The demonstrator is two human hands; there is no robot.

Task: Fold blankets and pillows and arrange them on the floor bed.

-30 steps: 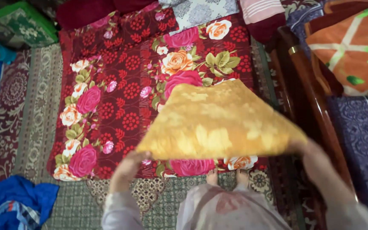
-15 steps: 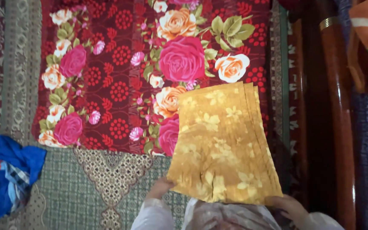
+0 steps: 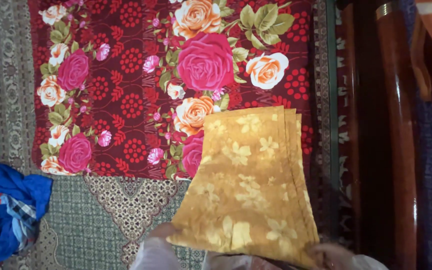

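Folded golden cloth [image 3: 248, 185] held over the floral blanket [image 3: 131, 85]

Left hand [image 3: 160, 233] and right hand [image 3: 332, 256] each pinch a near corner — keeping both corners level and taut should keep the layered edges aligned.

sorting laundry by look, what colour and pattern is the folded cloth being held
Golden yellow with paler flower shapes; the folded cloth shows best in the head view.
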